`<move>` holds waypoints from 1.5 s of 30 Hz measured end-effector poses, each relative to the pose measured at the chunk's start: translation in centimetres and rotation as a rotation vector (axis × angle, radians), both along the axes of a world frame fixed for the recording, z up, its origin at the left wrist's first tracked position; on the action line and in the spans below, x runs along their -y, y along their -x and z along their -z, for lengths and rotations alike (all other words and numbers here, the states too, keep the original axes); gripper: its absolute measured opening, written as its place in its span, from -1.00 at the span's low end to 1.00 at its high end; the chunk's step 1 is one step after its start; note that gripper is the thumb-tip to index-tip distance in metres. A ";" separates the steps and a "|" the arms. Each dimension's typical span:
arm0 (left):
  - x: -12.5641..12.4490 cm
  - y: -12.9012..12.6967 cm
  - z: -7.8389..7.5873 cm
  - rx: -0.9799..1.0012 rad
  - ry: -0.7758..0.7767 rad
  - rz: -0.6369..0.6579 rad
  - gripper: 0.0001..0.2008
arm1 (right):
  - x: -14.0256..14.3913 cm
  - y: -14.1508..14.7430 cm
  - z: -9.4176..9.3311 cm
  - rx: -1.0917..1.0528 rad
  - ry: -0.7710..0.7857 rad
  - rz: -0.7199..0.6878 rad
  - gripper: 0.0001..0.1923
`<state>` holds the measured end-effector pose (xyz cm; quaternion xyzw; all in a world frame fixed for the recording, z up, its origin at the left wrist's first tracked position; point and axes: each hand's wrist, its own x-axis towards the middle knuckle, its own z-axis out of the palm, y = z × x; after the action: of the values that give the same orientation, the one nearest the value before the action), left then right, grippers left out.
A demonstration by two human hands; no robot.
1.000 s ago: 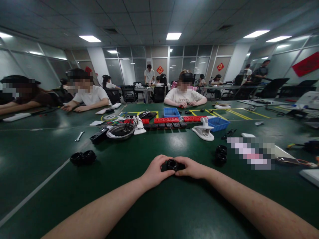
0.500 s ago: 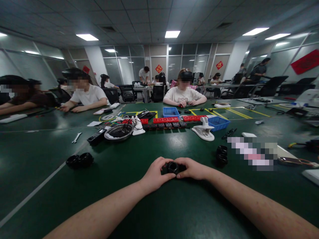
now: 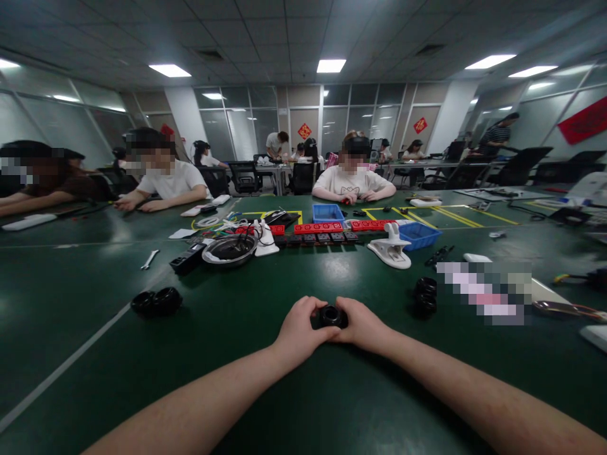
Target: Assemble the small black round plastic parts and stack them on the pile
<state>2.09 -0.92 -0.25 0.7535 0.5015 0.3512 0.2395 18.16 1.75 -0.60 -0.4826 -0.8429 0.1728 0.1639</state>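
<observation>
The worktop (image 3: pixel 303 404) lies open at lower centre, between the left forearm (image 3: pixel 222 392) and right forearm (image 3: pixel 446 373). A bare lane runs from the left hand (image 3: pixel 300 325) to two black rings (image 3: pixel 165 301) at middle left; at middle right, a black stack (image 3: pixel 425 297) narrows passage. Above centre, a metal bowl (image 3: pixel 237 260), red strips (image 3: pixel 317 228) and white clip (image 3: pixel 391 251) block the way.

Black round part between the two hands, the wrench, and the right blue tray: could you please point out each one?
Black round part (image 3: pixel 331 323): head view, near side, below its opening.
Wrench (image 3: pixel 150 260): head view, middle of its handle.
Right blue tray (image 3: pixel 423 242): head view, its near wall.
</observation>
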 end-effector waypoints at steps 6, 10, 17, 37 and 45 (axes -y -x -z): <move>-0.1 0.1 0.2 0.010 -0.032 -0.029 -0.69 | 1.3 1.1 0.0 0.105 -0.176 0.111 -0.68; 0.0 0.4 -0.3 0.026 0.005 0.089 -0.67 | 0.7 0.1 -0.5 -0.095 -0.061 -0.116 -0.53; 0.2 0.4 -1.2 0.010 0.036 0.166 -0.67 | -0.6 -1.8 -1.8 -0.271 0.282 -0.412 -0.67; -0.2 0.3 -0.9 0.026 0.089 0.176 -0.66 | -1.0 -2.0 -1.3 -0.278 0.333 -0.362 -0.70; -0.1 0.2 -0.7 0.011 0.067 0.094 -0.64 | -1.1 -1.7 -0.5 -0.212 0.248 -0.216 -0.65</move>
<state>1.90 -0.86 0.48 0.7657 0.4758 0.3268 0.2838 19.83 2.87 -0.07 -0.3851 -0.8400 0.3418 0.1713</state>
